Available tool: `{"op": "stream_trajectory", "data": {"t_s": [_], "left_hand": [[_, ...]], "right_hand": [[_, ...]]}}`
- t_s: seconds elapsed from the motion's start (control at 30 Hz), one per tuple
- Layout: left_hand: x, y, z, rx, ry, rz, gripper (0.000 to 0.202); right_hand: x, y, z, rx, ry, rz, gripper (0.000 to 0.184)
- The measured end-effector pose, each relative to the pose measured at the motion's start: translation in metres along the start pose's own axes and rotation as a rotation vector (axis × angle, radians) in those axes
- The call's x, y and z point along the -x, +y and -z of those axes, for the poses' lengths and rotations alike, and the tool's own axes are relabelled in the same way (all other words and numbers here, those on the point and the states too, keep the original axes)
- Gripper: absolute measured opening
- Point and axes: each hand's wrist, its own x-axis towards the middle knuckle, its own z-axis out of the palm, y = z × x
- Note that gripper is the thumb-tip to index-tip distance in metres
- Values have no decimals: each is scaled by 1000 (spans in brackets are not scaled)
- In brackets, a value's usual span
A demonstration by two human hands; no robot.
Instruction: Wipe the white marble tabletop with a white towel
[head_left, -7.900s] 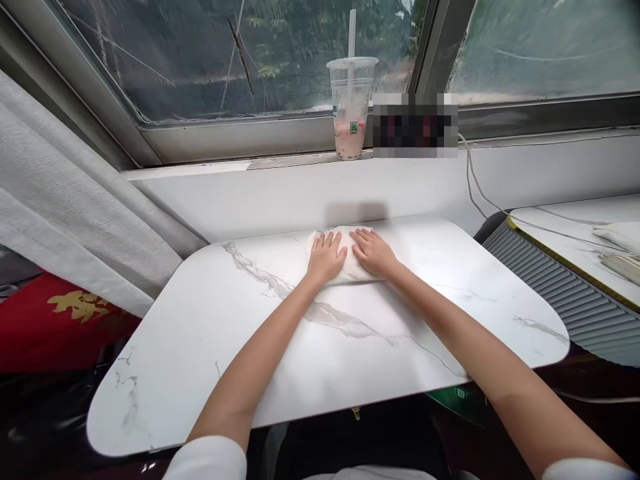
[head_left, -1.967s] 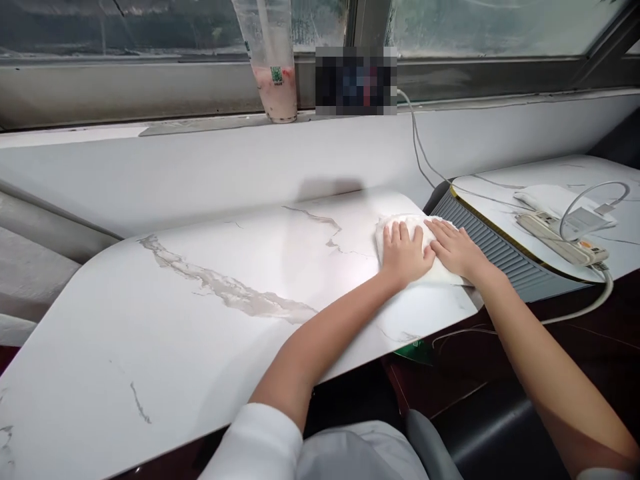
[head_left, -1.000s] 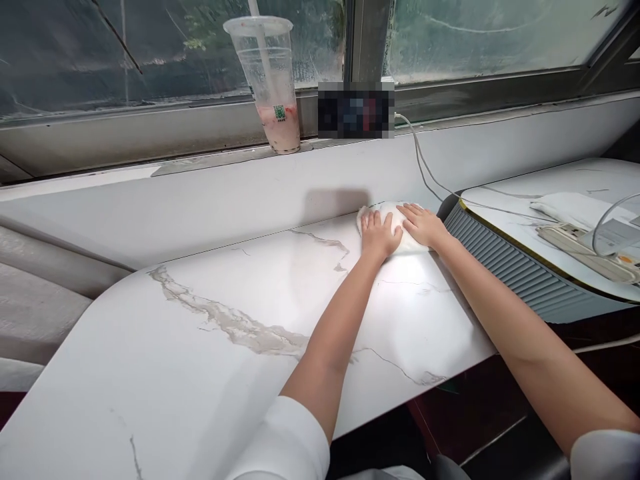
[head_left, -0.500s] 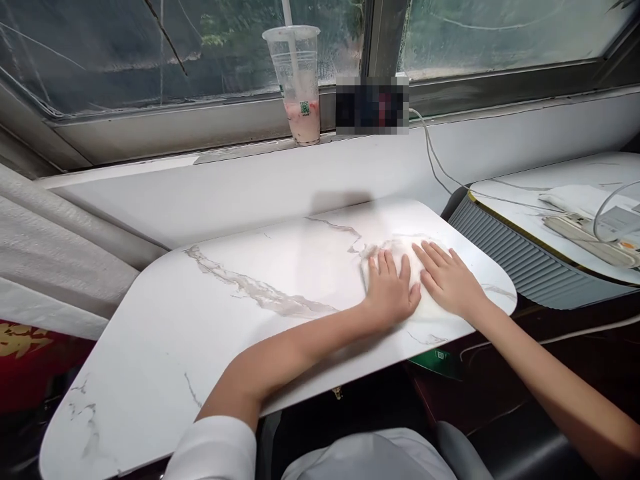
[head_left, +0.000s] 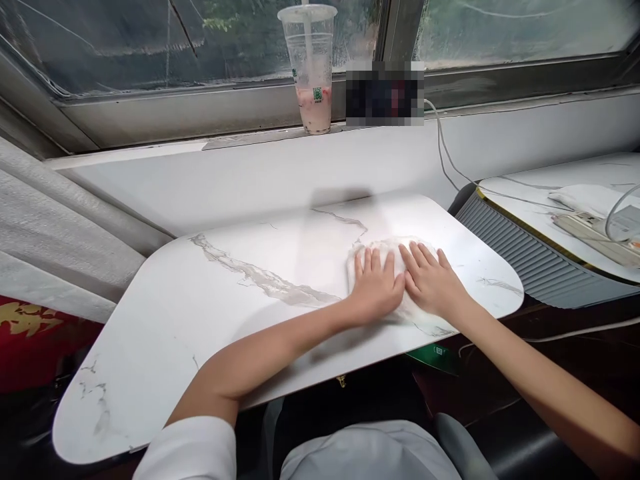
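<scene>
- left hand (head_left: 375, 288) and right hand (head_left: 433, 285): both flat, palms down, fingers stretched out and a little apart, side by side and nearly touching; neither one is gripping anything
- both press on a white cloth (head_left: 383, 245), bunched and soft-looking, its edges showing beyond the fingertips
- cloth lies on the right part of the counter (head_left: 225, 313), near the rounded right end and not far from the front edge
- counter: smooth glossy white top with grey marble veins and rounded corners, thin slab; glare over the middle
- risk: the slick top and a loose cloth mean the hands could skid, and the cloth could slide off the near edge since no fingers pinch it
- risk: leaning weight close to the right end might tip or flex the slab; its support is hidden, so I cannot tell
- plastic cup (head_left: 311, 67) on the window sill: clear, tapered, pink dregs, straw; well apart from the hands
- white cable (head_left: 442, 150) hangs beside the right end; a wide sweep could snag it
- grey textured curtain (head_left: 55, 233) at left
</scene>
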Motion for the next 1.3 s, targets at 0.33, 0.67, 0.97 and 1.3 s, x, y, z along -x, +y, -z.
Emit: {"op": "stream_trajectory", "data": {"t_s": [0.33,0.67,0.97,1.3], "left_hand": [[-115,-58,15,-10,247,179,55],[-155,-103,31,-15,272,94,52],[-126,-98,36,-65,145,85,56],[16,-62,11,-144,176,78,56]], "right_hand": [[-150,5,-18,-167,-12,-22,58],[-202,-6,-26,-287,120,-95,50],[-167,-19,-15,-261,-2,-108,59],[-39,-65,5,-170,51,9,58]]}}
